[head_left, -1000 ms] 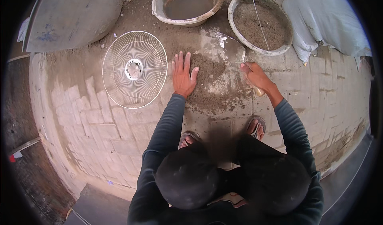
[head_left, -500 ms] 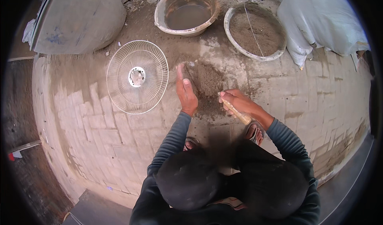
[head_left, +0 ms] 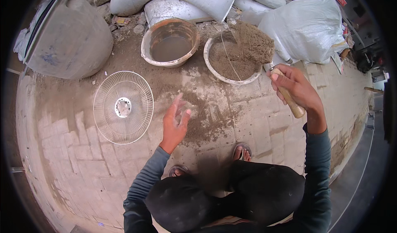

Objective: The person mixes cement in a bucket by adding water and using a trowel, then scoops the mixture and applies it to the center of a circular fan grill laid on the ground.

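Note:
My right hand (head_left: 294,86) is wrapped round the wooden handle of a trowel (head_left: 295,103). Its blade lies under a heap of damp grey sand or mortar (head_left: 255,43), held above the right basin (head_left: 243,82), which contains more of the same mix. My left hand (head_left: 175,123) hovers over the paved floor with fingers apart and nothing in it. Below and beside it, the floor carries a dark patch of scattered mix (head_left: 202,123). To the left of that hand lies a round white wire fan guard (head_left: 142,121).
A second basin (head_left: 149,58) with murky water stands left of the sand basin. A large grey tub (head_left: 74,38) is at the far left. White sacks (head_left: 306,28) are piled along the back, and bits of rubble (head_left: 138,28) lie before them. My sandalled feet (head_left: 243,152) are below.
My right hand has lifted the trowel with a heap of mix up and right, over the basin. The pile on the floor is now only scattered remains. My left hand has opened.

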Demonstrator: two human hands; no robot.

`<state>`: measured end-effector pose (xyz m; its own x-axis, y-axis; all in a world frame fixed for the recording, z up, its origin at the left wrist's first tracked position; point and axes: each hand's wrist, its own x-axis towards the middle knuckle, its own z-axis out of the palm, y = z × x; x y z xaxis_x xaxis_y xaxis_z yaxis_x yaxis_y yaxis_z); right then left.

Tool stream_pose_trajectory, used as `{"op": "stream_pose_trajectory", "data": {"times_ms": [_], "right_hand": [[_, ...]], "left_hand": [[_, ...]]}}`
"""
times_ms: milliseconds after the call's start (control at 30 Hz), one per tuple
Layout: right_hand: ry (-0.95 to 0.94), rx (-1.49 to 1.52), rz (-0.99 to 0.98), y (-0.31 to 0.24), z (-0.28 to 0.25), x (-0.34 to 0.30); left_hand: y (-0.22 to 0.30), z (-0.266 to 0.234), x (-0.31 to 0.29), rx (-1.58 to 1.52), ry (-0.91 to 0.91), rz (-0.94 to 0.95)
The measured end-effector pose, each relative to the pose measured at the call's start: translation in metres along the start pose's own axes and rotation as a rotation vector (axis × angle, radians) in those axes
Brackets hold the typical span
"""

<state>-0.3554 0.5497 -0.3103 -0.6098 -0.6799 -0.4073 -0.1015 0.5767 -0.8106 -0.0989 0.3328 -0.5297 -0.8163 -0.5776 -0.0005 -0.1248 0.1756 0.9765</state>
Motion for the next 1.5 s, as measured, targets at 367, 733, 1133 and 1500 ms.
{"op": "stream_pose_trajectory", "data": {"times_ms": [367, 733, 1133, 1500], "right_hand": [[0.087, -1.532, -0.155, -0.034, -0.009, 0.064], [0.114, -1.123, -0.362, 0.012, -0.028, 0.135], [0.510, 0.741, -0.778, 0.030, 0.010, 0.164], [0.091, 0.516, -0.661, 0.085, 0.060, 0.175]], "left_hand": [[0.090, -0.050, 0.052, 0.057, -0.359, -0.082], [0.103, 0.116, 0.121, -0.242, -0.364, -0.692], [0.022, 0.182, 0.123, -0.566, 0.345, -0.489], [0.019, 0.057, 0.107, -0.169, 0.164, -0.525]]}}
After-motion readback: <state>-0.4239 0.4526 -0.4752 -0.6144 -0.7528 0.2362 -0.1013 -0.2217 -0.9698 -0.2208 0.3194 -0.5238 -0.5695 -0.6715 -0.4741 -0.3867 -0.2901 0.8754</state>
